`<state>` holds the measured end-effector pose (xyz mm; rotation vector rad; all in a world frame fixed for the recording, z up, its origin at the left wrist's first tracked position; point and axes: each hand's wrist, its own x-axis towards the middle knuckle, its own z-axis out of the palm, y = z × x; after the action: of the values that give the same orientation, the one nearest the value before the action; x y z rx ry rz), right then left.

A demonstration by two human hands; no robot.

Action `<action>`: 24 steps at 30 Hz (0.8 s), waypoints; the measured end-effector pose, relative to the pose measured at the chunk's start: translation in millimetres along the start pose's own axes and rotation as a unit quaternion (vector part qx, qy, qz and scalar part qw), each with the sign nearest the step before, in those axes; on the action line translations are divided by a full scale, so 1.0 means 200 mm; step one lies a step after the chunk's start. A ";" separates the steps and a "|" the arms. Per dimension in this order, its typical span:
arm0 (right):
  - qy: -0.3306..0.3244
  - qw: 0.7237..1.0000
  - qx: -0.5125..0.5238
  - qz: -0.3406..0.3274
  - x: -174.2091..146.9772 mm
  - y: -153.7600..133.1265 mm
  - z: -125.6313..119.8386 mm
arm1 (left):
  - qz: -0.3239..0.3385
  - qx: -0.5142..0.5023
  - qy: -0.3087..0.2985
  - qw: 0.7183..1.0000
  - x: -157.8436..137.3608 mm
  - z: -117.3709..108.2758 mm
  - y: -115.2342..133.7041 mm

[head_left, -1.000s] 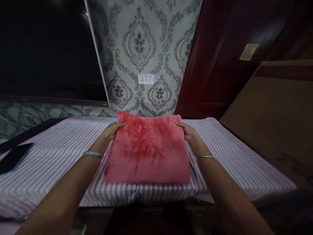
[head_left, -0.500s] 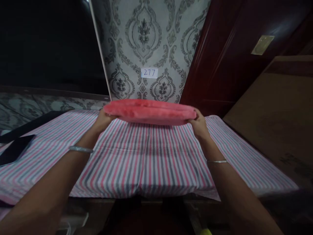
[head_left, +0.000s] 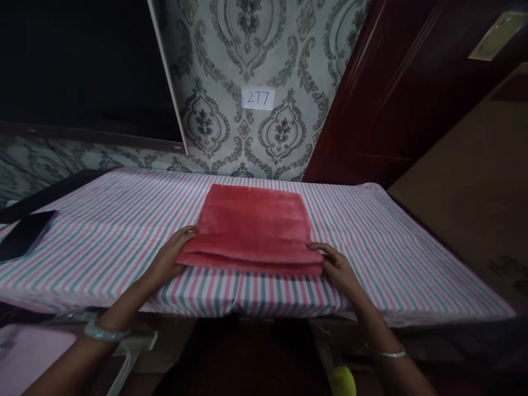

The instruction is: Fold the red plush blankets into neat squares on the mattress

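Note:
A folded piece of red plush cloth (head_left: 256, 217) lies on the striped tablecloth, its near side doubled into thick layers with a gap between them. My left hand (head_left: 175, 253) is closed round its near left corner. At the near right corner, my right hand (head_left: 335, 267) grips the layers, thumb and fingers around the edge. The fingertips of both hands are partly hidden by the cloth. A bracelet sits on each wrist.
The table wears a pink, grey and white striped tablecloth (head_left: 107, 220). A dark phone or tablet (head_left: 27, 236) lies at the left. A large dark screen (head_left: 82, 71) stands behind, and a cardboard box (head_left: 470, 192) rises at the right. A paper marked 277 (head_left: 258, 98) is on the wall.
The red plush cloth has come down from the air onto the table and nearer to me, with both hands still at its sides. The camera view has tilted downward.

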<state>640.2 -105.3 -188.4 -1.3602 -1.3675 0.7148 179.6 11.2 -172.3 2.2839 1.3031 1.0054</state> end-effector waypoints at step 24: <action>-0.052 0.872 -0.476 -0.101 0.23 -0.05 0.42 | 0.073 0.296 -0.059 0.951 0.12 0.33 0.21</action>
<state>567.3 -42.7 -191.7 -1.8842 -2.0391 -0.0976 260.4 13.1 -183.6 2.8602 1.5598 0.5452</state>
